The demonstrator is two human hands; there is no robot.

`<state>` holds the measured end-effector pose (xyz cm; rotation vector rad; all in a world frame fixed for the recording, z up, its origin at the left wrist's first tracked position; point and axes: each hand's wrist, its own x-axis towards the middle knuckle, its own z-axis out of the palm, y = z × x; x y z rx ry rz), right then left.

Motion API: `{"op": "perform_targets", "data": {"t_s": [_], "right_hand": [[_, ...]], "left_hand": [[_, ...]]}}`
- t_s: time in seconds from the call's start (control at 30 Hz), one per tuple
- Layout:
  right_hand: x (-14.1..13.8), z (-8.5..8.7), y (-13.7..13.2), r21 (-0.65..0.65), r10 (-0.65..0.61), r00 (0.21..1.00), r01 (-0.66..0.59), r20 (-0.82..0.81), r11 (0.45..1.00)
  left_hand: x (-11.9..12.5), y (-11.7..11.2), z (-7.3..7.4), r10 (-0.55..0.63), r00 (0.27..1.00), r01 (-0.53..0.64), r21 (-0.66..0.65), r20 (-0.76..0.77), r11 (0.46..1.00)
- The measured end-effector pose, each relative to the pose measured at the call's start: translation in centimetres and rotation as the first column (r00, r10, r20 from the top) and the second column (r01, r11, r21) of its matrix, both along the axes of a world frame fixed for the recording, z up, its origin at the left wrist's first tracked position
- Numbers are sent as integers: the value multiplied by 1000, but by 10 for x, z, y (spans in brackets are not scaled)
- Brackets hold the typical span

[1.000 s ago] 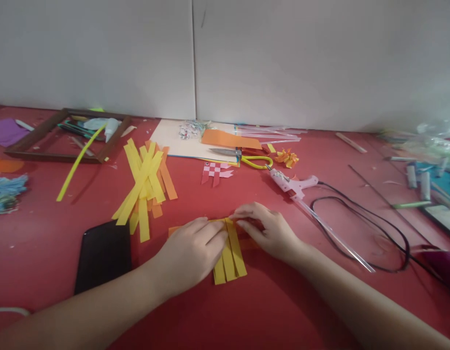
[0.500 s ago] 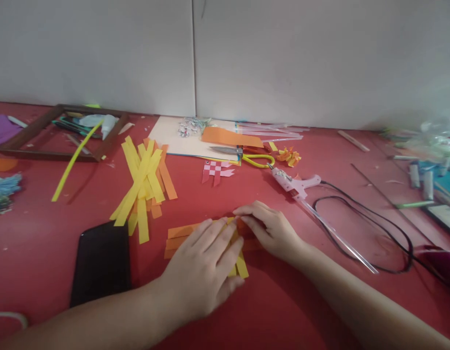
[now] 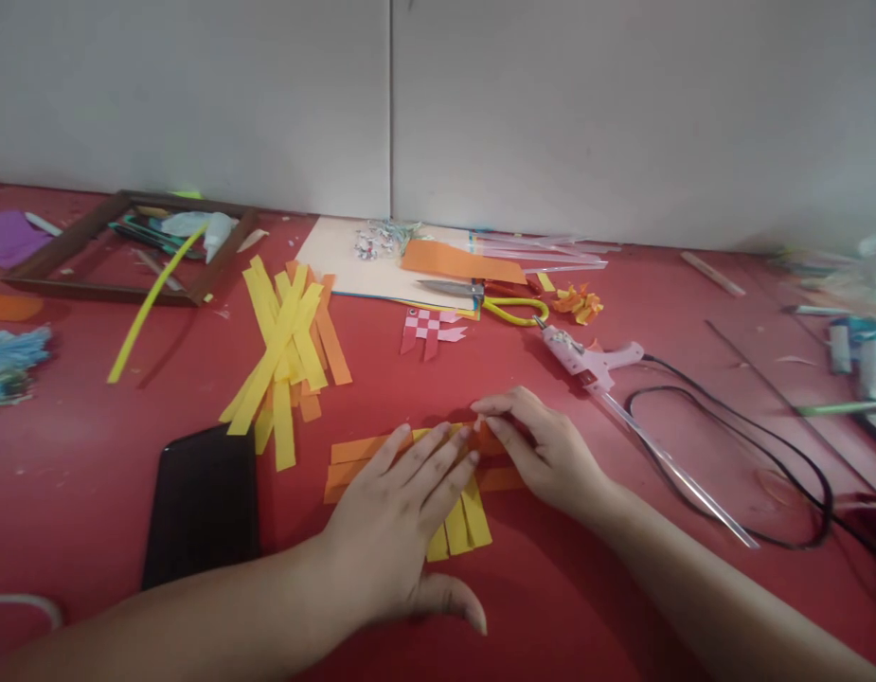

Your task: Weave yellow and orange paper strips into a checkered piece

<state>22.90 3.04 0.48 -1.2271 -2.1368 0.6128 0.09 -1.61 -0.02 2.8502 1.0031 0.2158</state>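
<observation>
My left hand (image 3: 402, 502) lies flat, fingers spread, over a woven piece of paper strips. Orange strips (image 3: 348, 471) stick out on its left, and yellow strips (image 3: 460, 529) show below its fingers. At the right side of the weave, my right hand (image 3: 544, 440) pinches an orange paper strip (image 3: 489, 438) between thumb and fingers. The middle of the weave is hidden under my left hand. A pink-and-red woven paper fish (image 3: 427, 325) lies just beyond the hands.
Left of the hands are a pile of yellow strips (image 3: 281, 350) and a black phone (image 3: 203, 507). Yellow-handled scissors (image 3: 512, 308) and a pink glue gun (image 3: 586, 360) with a looping black cord lie to the right. A brown frame (image 3: 100, 286) stands far left.
My left thumb has swung outward and down, away from the fingers, so more of the yellow strips shows. My right hand keeps its pinch. The whole view has shifted slightly.
</observation>
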Motion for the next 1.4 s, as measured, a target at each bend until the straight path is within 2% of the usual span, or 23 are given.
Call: {"op": "perform_targets", "data": {"t_s": [0.4, 0.83, 1.17, 1.4], "right_hand": [[4, 0, -1, 7, -44, 999, 44, 10, 999], [5, 3, 3, 15, -46, 989, 44, 142, 999], [17, -1, 8, 8, -59, 987, 58, 148, 998], [18, 2, 9, 13, -60, 988, 59, 140, 998]], "left_hand": [[0, -1, 2, 9, 1000, -9, -24, 5, 1000], [0, 0, 3, 7, 1000, -7, -49, 10, 999], [0, 0, 2, 14, 1000, -13, -45, 13, 999], [1, 0, 3, 19, 1000, -19, -53, 1, 998]]}}
